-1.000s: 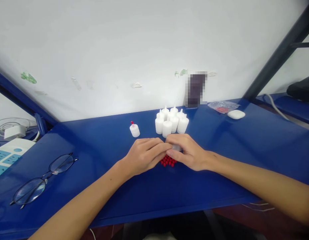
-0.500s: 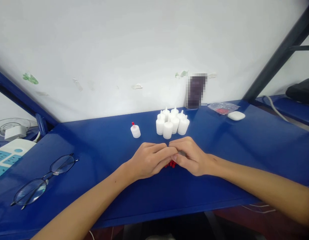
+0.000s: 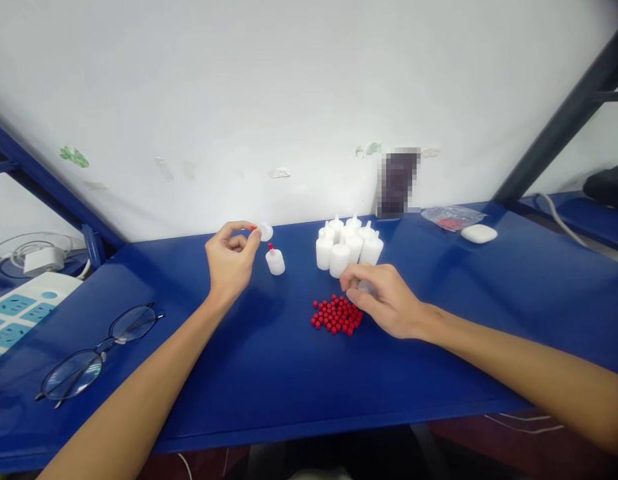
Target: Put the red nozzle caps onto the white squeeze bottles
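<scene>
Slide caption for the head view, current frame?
Left hand holds a red-tipped white bottle near a standing bottle; right hand curls around a partly hidden translucent piece beside loose red caps.

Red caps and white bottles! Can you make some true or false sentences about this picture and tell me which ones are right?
1. The left hand pinches a white piece that shows a bit of red. True.
2. The glasses lie at the right end of the blue table. False: they lie toward its left end.
3. The red caps lie in a loose pile on the blue table. True.
4. The right hand is spread flat on the table. False: its fingers are curled around a greyish thing, partly hidden.
5. One bottle with a red tip stands apart from the group of white bottles. True.
</scene>
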A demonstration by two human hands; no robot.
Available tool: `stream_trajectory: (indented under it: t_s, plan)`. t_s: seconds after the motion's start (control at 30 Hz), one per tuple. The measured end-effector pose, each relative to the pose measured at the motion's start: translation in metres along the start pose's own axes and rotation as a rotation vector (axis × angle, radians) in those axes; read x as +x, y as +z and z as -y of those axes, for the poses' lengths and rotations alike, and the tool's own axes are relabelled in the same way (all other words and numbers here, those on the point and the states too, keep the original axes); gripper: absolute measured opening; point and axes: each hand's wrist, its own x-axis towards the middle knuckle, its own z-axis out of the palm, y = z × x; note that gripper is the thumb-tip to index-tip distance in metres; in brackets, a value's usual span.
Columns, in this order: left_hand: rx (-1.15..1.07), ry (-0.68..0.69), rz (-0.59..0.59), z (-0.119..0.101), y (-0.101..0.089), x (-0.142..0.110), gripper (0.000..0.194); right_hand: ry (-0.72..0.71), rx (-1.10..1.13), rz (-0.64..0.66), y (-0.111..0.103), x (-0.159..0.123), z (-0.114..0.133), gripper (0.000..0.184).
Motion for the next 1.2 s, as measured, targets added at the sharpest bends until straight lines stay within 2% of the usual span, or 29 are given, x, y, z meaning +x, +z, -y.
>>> stream_trajectory:
  t_s: [0.13, 0.2, 0.3, 0.4, 0.43, 0.47, 0.53, 0.6, 0.67, 0.73, 0.87, 0.97, 1.03, 1.2]
  plan:
    - [0.097, -0.013, 0.075, 0.010, -0.001, 0.001, 0.019, -0.016, 0.084, 0.011, -0.002, 0.000, 0.001, 0.011]
    - [0.180, 0.019, 0.118, 0.013, 0.000, -0.001, 0.018, -0.007, 0.058, 0.005, -0.004, 0.000, 0.002, 0.010]
    - [0.285, 0.069, 0.149, 0.014, 0.000, -0.003, 0.017, 0.004, -0.020, -0.023, -0.005, 0.002, 0.006, 0.020]
    - [0.346, 0.251, 0.104, 0.009, -0.003, -0.006, 0.022, -0.022, -0.024, -0.037, -0.004, 0.003, 0.010, 0.021]
    - [0.359, 0.353, 0.140, 0.006, -0.003, -0.009, 0.021, -0.029, -0.008, -0.038, -0.003, 0.004, 0.011, 0.021]
    - [0.378, 0.455, 0.230, 0.002, -0.004, -0.012, 0.019, -0.034, 0.009, -0.037, -0.002, 0.004, 0.011, 0.022]
    - [0.426, 0.604, 0.530, -0.007, -0.003, -0.020, 0.016, -0.042, 0.033, -0.045, -0.001, 0.005, 0.010, 0.024]
    - [0.489, 0.634, 0.824, -0.014, 0.001, -0.029, 0.017, -0.047, 0.037, -0.056, 0.000, 0.004, 0.008, 0.026]
    - [0.533, 0.614, 0.981, -0.019, 0.005, -0.035, 0.018, -0.030, 0.026, -0.069, 0.001, 0.003, 0.005, 0.026]
    - [0.556, 0.595, 1.038, -0.019, 0.008, -0.038, 0.018, 0.000, 0.000, -0.073, 0.001, 0.002, 0.003, 0.026]
    - [0.561, 0.578, 1.052, -0.015, 0.009, -0.036, 0.015, 0.041, -0.057, -0.066, 0.000, 0.000, 0.000, 0.025]
    - [0.540, 0.605, 1.016, -0.013, 0.009, -0.035, 0.013, 0.030, -0.078, -0.036, 0.000, 0.001, 0.000, 0.022]
    - [0.493, 0.640, 0.928, -0.013, 0.010, -0.036, 0.012, 0.019, -0.100, -0.003, 0.000, 0.001, 0.002, 0.021]
    - [0.184, 0.690, 0.565, -0.019, 0.019, -0.048, 0.010, 0.032, -0.061, 0.077, 0.000, 0.002, 0.008, 0.025]
